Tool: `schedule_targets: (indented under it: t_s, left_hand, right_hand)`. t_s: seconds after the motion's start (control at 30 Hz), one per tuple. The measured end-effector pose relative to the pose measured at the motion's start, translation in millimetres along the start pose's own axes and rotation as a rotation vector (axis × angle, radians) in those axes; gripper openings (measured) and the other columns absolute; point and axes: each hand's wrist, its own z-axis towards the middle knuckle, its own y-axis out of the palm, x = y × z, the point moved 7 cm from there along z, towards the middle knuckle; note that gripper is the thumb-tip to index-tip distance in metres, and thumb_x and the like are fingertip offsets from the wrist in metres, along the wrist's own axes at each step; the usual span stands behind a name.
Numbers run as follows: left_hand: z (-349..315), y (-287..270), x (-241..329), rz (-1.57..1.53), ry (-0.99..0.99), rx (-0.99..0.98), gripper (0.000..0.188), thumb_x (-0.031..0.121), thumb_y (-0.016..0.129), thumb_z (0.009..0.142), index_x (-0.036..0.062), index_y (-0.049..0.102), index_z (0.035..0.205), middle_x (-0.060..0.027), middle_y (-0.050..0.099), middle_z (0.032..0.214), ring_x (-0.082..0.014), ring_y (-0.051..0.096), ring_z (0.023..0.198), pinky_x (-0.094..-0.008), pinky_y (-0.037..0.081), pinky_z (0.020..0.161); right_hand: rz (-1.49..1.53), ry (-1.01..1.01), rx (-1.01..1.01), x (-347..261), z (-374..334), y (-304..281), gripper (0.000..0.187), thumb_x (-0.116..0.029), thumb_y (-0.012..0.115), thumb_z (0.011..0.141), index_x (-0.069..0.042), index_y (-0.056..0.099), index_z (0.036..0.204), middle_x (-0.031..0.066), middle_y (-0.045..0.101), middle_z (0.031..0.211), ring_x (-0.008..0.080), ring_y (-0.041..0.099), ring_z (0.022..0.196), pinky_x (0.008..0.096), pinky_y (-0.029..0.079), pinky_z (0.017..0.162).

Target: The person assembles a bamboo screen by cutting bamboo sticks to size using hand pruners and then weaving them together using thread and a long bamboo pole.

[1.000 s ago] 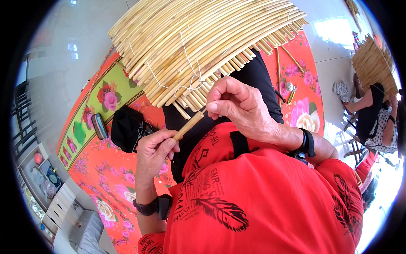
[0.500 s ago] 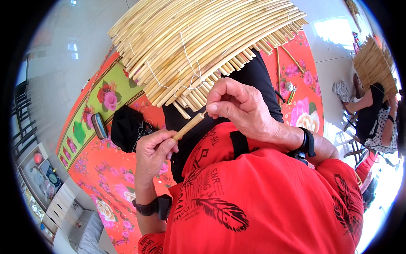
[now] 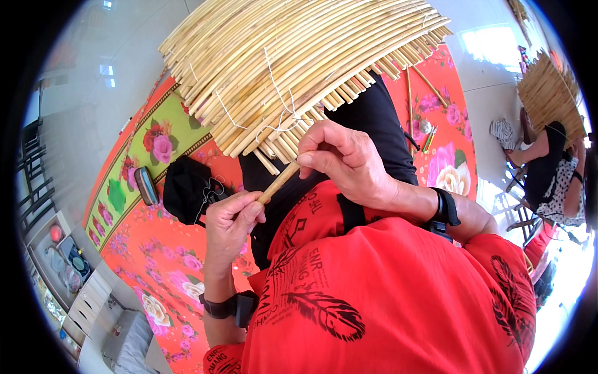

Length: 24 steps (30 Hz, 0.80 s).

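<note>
Two hands share one thin, pale bamboo stick (image 3: 277, 182) at mid-frame, the left hand (image 3: 229, 221) pinching its lower end, the right hand (image 3: 346, 159) pinching its upper end under the string-bound mat of bamboo slats (image 3: 293, 68); it looks light, stiff, likely brittle, best gripped near the ends.

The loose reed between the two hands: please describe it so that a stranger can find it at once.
Start at the big reed mat held above the lap. Below its lower edge, one reed slants between the left hand and the right hand. Unlike the others, it is not tied in with white string.
</note>
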Motion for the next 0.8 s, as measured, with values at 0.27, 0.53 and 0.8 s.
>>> schedule_targets:
  t_s: [0.27, 0.53, 0.8]
  left_hand:
    - [1, 3, -12, -0.106, -0.121, -0.096, 0.023, 0.015, 0.058, 0.096, -0.0051, 0.068, 0.102, -0.0038, 0.061, 0.069, -0.0039, 0.042, 0.051, -0.0184, 0.033, 0.046]
    - [1, 5, -16, -0.143, -0.171, -0.144, 0.026, 0.018, 0.056, 0.098, -0.005, 0.068, 0.1, -0.0041, 0.061, 0.068, -0.0037, 0.04, 0.047, -0.0189, 0.032, 0.043]
    - [-4, 7, -19, -0.176, -0.219, -0.228, 0.024, 0.017, 0.057, 0.097, -0.0033, 0.068, 0.101, -0.0028, 0.061, 0.067, -0.0019, 0.042, 0.047, -0.017, 0.032, 0.042]
  right_hand:
    - [0.126, 0.232, -0.126, 18, 3, 1, 0.01, -0.01, 0.056, 0.097, -0.001, 0.058, 0.094, 0.0038, 0.061, 0.086, 0.0094, 0.061, 0.076, 0.0231, 0.05, 0.068]
    - [-0.333, -0.304, -0.227, -17, 10, -13, 0.011, -0.008, 0.062, 0.091, 0.001, 0.061, 0.099, 0.0074, 0.059, 0.084, 0.0186, 0.06, 0.074, 0.0296, 0.049, 0.064]
    - [-0.495, -0.418, -0.324, -30, 13, -8, 0.011, -0.01, 0.065, 0.085, -0.003, 0.057, 0.089, 0.0107, 0.056, 0.081, 0.0308, 0.06, 0.075, 0.0394, 0.05, 0.065]
